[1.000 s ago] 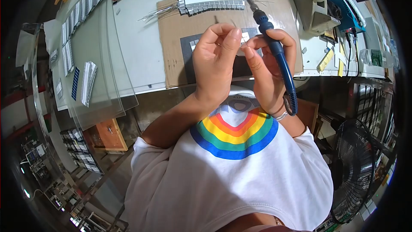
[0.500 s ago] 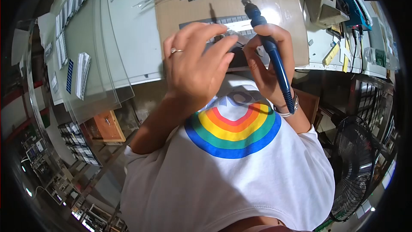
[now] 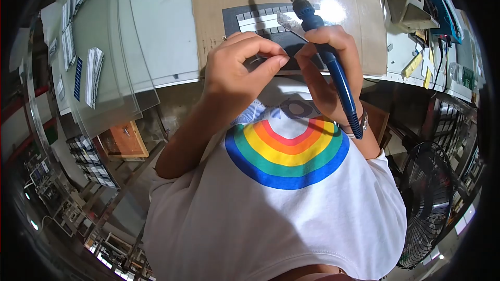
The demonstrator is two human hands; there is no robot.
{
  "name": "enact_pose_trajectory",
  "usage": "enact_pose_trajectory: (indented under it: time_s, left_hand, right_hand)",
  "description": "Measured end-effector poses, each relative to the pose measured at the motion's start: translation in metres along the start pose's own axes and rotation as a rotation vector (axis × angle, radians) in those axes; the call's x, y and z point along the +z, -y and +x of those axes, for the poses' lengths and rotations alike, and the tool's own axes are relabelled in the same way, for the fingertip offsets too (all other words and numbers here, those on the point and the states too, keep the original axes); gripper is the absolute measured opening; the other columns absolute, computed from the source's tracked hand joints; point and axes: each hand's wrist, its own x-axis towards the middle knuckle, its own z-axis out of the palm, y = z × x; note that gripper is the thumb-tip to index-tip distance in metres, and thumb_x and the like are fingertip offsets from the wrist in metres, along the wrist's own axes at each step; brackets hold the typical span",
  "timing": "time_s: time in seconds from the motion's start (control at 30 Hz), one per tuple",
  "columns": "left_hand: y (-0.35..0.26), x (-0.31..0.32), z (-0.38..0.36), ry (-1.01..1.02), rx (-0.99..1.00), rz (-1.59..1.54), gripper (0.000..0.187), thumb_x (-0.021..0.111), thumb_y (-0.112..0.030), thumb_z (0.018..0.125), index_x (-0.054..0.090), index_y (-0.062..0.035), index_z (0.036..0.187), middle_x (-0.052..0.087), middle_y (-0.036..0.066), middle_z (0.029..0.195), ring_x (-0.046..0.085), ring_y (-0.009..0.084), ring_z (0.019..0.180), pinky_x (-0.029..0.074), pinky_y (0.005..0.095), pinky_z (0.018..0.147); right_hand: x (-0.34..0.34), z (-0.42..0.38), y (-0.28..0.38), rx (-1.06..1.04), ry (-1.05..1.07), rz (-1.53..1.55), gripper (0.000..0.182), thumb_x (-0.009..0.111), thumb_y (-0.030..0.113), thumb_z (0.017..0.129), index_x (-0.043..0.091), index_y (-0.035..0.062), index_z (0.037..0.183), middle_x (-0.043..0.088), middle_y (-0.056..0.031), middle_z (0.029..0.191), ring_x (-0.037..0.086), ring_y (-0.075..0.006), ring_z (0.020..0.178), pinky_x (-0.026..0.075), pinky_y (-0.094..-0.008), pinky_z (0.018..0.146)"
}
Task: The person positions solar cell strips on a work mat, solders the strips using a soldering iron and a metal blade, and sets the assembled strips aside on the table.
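A dark rectangular mat (image 3: pixel 237 18) is seen on the brown cardboard sheet (image 3: pixel 208 0), just beyond the hands, and rows of small grey-and-white rectangular cells (image 3: pixel 260 20) are laid on it. More cell strips (image 3: pixel 94 75) are stacked on clear curved acrylic sheets (image 3: pixel 112 47), well to the left of the left hand.

The left hand (image 3: pixel 237 73) is closed to a narrow pinch, thumb and forefinger tips meeting at the fingertips (image 3: pixel 281 61). What is pinched there cannot be told; it is too small to make out. The hand is raised above the bench edge, knuckles up, wrist bent, and a ring is worn on one finger.

The right hand (image 3: pixel 328 67) is wrapped around the blue-handled soldering iron (image 3: pixel 333 67), which is held fast like a pen. The metal tip is directed away from the body, over the mat; the ribbed cord end extends back past the wrist. A thin clear strip (image 3: pixel 291 23) is seen just above the right fingers, touching the iron's collar. The two hands are held just beside each other, in front of the white rainbow-printed shirt (image 3: pixel 286 151).
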Motion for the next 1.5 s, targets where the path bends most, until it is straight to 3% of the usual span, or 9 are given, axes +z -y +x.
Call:
enact_pose_trajectory:
  time_s: [0.13,0.2,0.27,0.3,0.43,0.67,0.83,0.97,1.5]
  left_hand:
    - [0.014,-0.003,0.009,-0.112,0.038,0.213,0.003,0.071,-0.003,0.084,0.069,-0.0014,0.087,0.063,0.007,0.094,0.061,0.0184,0.090,0.048,0.0300,0.082]
    - [0.020,-0.002,0.016,-0.169,0.046,0.353,0.004,0.072,-0.007,0.084,0.070,-0.0043,0.086,0.061,0.007,0.096,0.058,0.0199,0.093,0.046,0.0319,0.084]
    - [0.024,0.002,0.022,-0.196,0.033,0.468,0.005,0.072,-0.011,0.083,0.070,-0.0073,0.085,0.058,0.006,0.098,0.055,0.0214,0.096,0.045,0.0337,0.086]
    - [0.025,0.004,0.025,-0.177,0.037,0.506,0.005,0.072,-0.013,0.082,0.070,-0.0081,0.084,0.058,0.005,0.098,0.055,0.0217,0.097,0.044,0.0343,0.087]
    - [0.027,0.010,0.037,-0.122,0.034,0.575,0.007,0.072,-0.017,0.080,0.070,-0.0100,0.080,0.058,0.003,0.099,0.054,0.0224,0.100,0.039,0.0364,0.091]
    - [0.026,0.011,0.043,-0.095,0.017,0.629,0.007,0.071,-0.018,0.079,0.070,-0.0113,0.079,0.059,0.002,0.098,0.054,0.0215,0.102,0.035,0.0365,0.094]
    - [0.023,0.010,0.047,-0.067,-0.003,0.616,0.008,0.071,-0.017,0.079,0.071,-0.0098,0.079,0.059,0.003,0.098,0.055,0.0222,0.101,0.038,0.0364,0.093]
    - [0.026,0.006,0.048,-0.042,-0.028,0.516,0.010,0.071,-0.018,0.078,0.073,-0.0086,0.081,0.060,0.003,0.097,0.054,0.0231,0.102,0.040,0.0362,0.092]
    - [0.026,0.003,0.050,-0.014,-0.008,0.593,0.013,0.072,-0.020,0.078,0.073,-0.0087,0.083,0.061,0.004,0.100,0.054,0.0266,0.105,0.038,0.0393,0.094]
  right_hand:
    - [-0.009,0.001,-0.013,-0.113,-0.109,-0.079,0.031,0.067,-0.010,0.080,0.062,-0.0008,0.110,0.066,-0.0135,0.103,0.066,-0.0272,0.087,0.051,-0.0334,0.078]
    - [-0.007,-0.007,-0.008,0.071,-0.295,0.136,0.031,0.061,-0.014,0.083,0.061,-0.0027,0.113,0.068,-0.0143,0.098,0.070,-0.0251,0.086,0.053,-0.0291,0.074]
    - [-0.014,-0.012,-0.021,-0.019,-0.236,0.278,0.034,0.059,-0.015,0.084,0.061,-0.0028,0.115,0.072,-0.0165,0.096,0.072,-0.0235,0.084,0.052,-0.0230,0.069]
    - [-0.015,-0.013,-0.030,-0.095,-0.206,0.185,0.034,0.059,-0.015,0.083,0.061,-0.0023,0.115,0.073,-0.0163,0.096,0.070,-0.0224,0.083,0.051,-0.0226,0.068]
    - [-0.014,-0.008,-0.034,-0.136,-0.069,-0.120,0.031,0.065,-0.008,0.072,0.064,0.0025,0.101,0.075,-0.0136,0.104,0.056,-0.0209,0.078,0.047,-0.0294,0.068]
    - [-0.008,-0.008,-0.039,-0.054,0.043,-0.262,0.033,0.068,0.001,0.071,0.064,0.0076,0.103,0.074,-0.0064,0.109,0.059,-0.0289,0.087,0.049,-0.0348,0.076]
    - [-0.008,-0.006,-0.038,-0.038,0.111,-0.289,0.034,0.069,0.002,0.072,0.064,0.0089,0.105,0.073,-0.0051,0.112,0.059,-0.0312,0.096,0.048,-0.0373,0.083]
    - [-0.007,-0.007,-0.040,-0.028,0.105,-0.275,0.034,0.069,0.002,0.073,0.064,0.0099,0.106,0.073,-0.0048,0.113,0.058,-0.0318,0.101,0.046,-0.0381,0.087]
    - [-0.007,-0.005,-0.034,-0.035,0.141,-0.325,0.036,0.066,0.000,0.074,0.064,0.0105,0.108,0.073,-0.0044,0.111,0.059,-0.0319,0.104,0.043,-0.0391,0.089]
